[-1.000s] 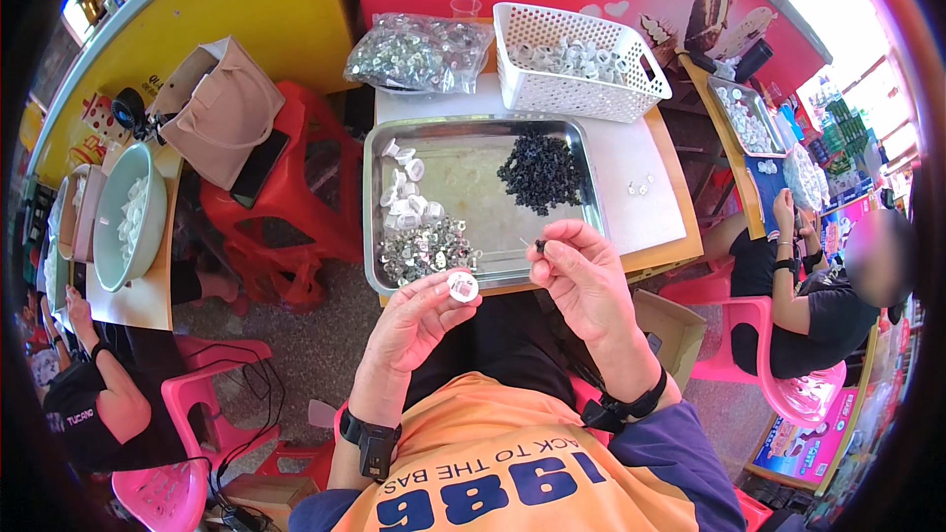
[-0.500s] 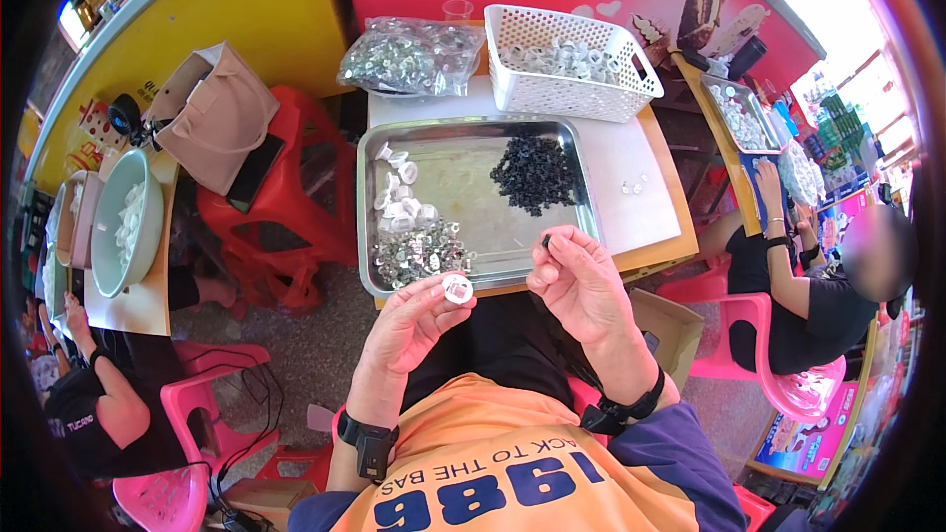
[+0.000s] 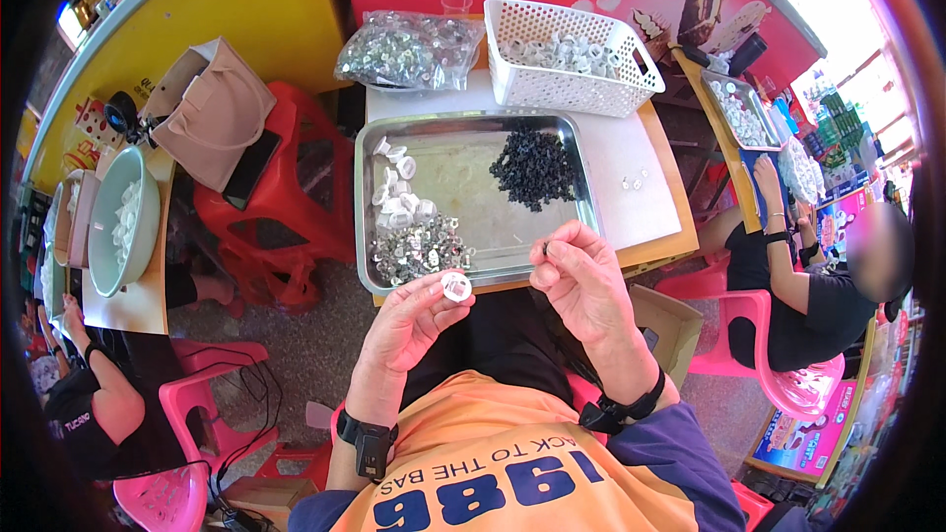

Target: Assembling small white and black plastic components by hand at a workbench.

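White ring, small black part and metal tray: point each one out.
white ring (image 3: 455, 285), head view, on its flat face, pinched in the left hand's fingertips.
small black part (image 3: 546, 249), head view, on its visible tip at the right hand's fingertips.
metal tray (image 3: 463, 119), head view, on its far rim.

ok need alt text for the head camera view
A seated person's left hand holds a small white ring and the right hand pinches a tiny black piece, above a metal tray of sorted small parts.

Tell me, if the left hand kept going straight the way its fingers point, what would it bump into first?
Probably the right hand. The left hand, pinching a small white ring, points up and right toward it across a short gap. Depth is hard to judge; it might instead reach the metal tray.
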Demonstrator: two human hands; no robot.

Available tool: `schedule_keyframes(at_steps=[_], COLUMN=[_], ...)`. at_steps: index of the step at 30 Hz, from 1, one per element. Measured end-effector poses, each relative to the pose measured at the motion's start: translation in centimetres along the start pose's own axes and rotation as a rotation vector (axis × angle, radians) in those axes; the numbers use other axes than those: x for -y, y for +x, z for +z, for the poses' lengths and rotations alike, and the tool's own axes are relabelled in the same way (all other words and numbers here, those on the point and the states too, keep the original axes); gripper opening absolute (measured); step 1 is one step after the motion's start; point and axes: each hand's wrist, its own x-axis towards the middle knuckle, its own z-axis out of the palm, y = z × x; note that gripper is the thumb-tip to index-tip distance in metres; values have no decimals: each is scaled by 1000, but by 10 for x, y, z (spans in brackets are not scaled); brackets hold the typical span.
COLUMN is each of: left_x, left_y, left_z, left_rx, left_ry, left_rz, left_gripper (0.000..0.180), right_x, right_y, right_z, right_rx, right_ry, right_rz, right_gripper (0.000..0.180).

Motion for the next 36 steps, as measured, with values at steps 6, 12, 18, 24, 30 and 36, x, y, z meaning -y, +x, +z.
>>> schedule_keyframes(at_steps=[6,12,18,24,30,36], left_x=[2,4,4,5,6,7], left_y=[1,2,2,3,3,5], left_z=[-2,-1,-3,-4,-3,-3], left_rx=[-20,-30,-29,-20,-53,-61], left_ry=[-12,-24,-15,-14,-19,-13], left_rz=[15,-1,-13,-12,-15,-19], left_gripper=[31,30,31,31,31,31], right_x=[0,2,0,-3,-6,-7], right_y=[0,-1,-2,-3,-5,-2], right_z=[-1,-1,-3,0,1,-1], right_rx=[-68,-117,-134,-135,-134,-161], right_ry=[-5,-53,-92,-315,-442,-411], right_rz=[21,39,40,-75,-158,-153], right_gripper=[14,20,18,16,16,13])
